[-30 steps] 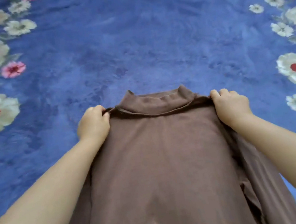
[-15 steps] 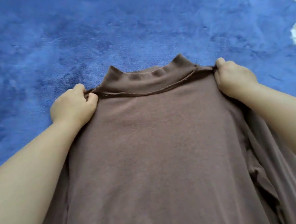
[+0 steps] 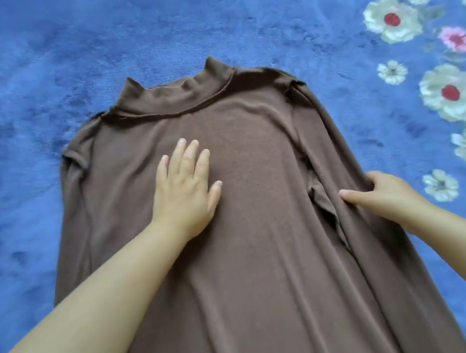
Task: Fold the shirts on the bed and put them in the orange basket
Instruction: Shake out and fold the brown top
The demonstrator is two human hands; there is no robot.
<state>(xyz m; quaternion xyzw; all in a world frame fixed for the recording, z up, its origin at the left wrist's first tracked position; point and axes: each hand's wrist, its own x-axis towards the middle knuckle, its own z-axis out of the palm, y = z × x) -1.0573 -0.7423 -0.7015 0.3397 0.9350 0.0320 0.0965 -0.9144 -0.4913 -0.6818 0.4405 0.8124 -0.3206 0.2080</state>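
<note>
Brown high-neck shirt laid flat on a blue floral bed cover, being readied for folding; orange basket not in view.

Bed cover (image 3: 201, 14), blue plush with a flower border down the right of the frame, filled the background. Shirt (image 3: 264, 232) occupied the centre, collar toward the top, body running off the lower edge, right sleeve lying along its right side. Left hand (image 3: 187, 189) lay palm-down at centre, fingers straight and together, pressing the chest panel. Right hand (image 3: 379, 193), at centre right, gripped the sleeve edge, thumb on top and fingers curled under. Judged best practice: keep the left palm anchoring, draw the sleeve inward across the body, smooth creases first.
</note>
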